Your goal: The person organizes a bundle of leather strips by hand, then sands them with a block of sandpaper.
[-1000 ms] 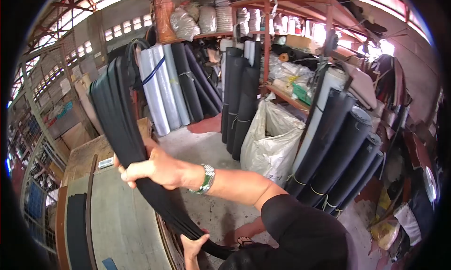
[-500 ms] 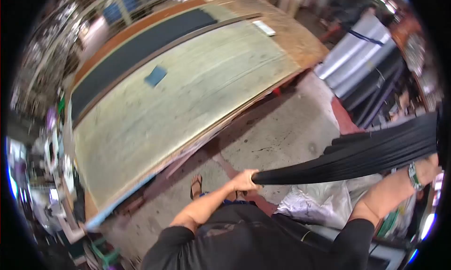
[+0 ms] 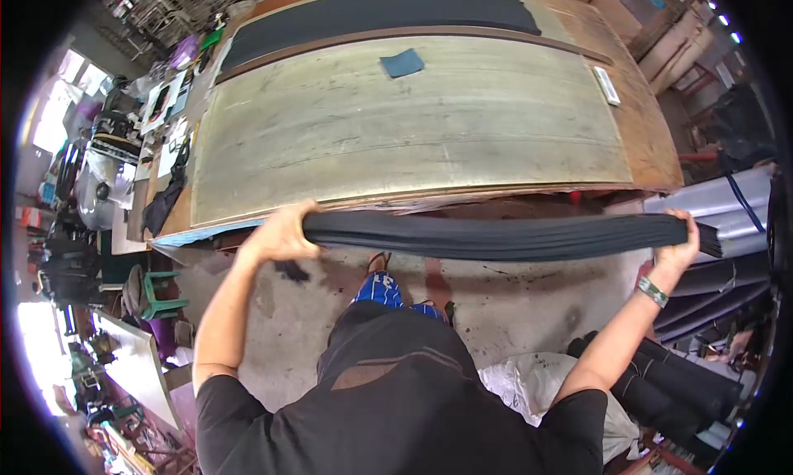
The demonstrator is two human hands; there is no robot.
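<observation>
A long folded length of black fabric [image 3: 487, 235] is stretched between my two hands, just in front of the table's near edge. My left hand [image 3: 289, 234] is wrapped round its left end, and a short dark tail dangles below. At the other end my right hand [image 3: 681, 242] grips the bundle, with a loose end poking out beyond the fingers. A wide table [image 3: 396, 136] with a worn pale top stands ahead. A small dark blue cloth piece [image 3: 402, 63] lies on it, and a black fabric strip [image 3: 380, 16] runs along its far side behind a brown bar [image 3: 413, 34].
A white oblong object [image 3: 607, 86] lies near the table's right end. Silver rolls [image 3: 719, 196] and dark rolls [image 3: 677, 384] stand at right. A pale sack [image 3: 537, 380] sits on the floor by my right arm. A green chair [image 3: 161, 295] is at left.
My view has turned to the right. The fabric, slanting up to the right before, now lies level in front of me, and both hands are further forward by the table edge.
</observation>
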